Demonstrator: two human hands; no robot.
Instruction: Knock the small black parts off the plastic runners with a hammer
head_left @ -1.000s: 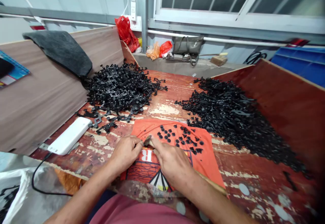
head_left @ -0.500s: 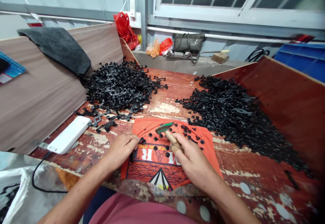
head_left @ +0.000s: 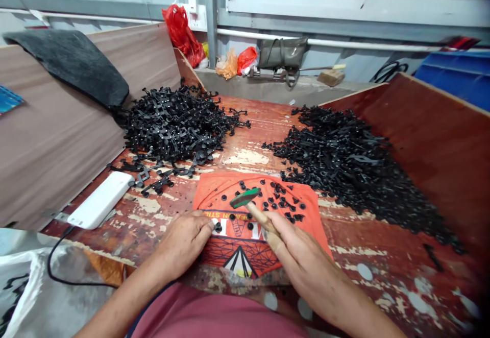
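Observation:
My right hand (head_left: 295, 246) is closed round the wooden handle of a small hammer (head_left: 248, 201) with a green-taped head, raised just above the orange cloth (head_left: 306, 225). My left hand (head_left: 184, 243) rests on the cloth's left edge, fingers pinched on a small black part (head_left: 218, 226). Several loose black round parts (head_left: 281, 202) lie scattered over the cloth's far half.
A heap of black plastic frames (head_left: 172, 126) lies at the far left, another heap of black pieces (head_left: 352, 164) on the right. A white power bank (head_left: 100, 199) with a black cable sits left. Wooden side boards (head_left: 440, 144) wall the worn red table (head_left: 383, 271).
My right hand has lifted the hammer out from between both hands and raised its head over the cloth. My left hand stays at the cloth's left edge with a small part.

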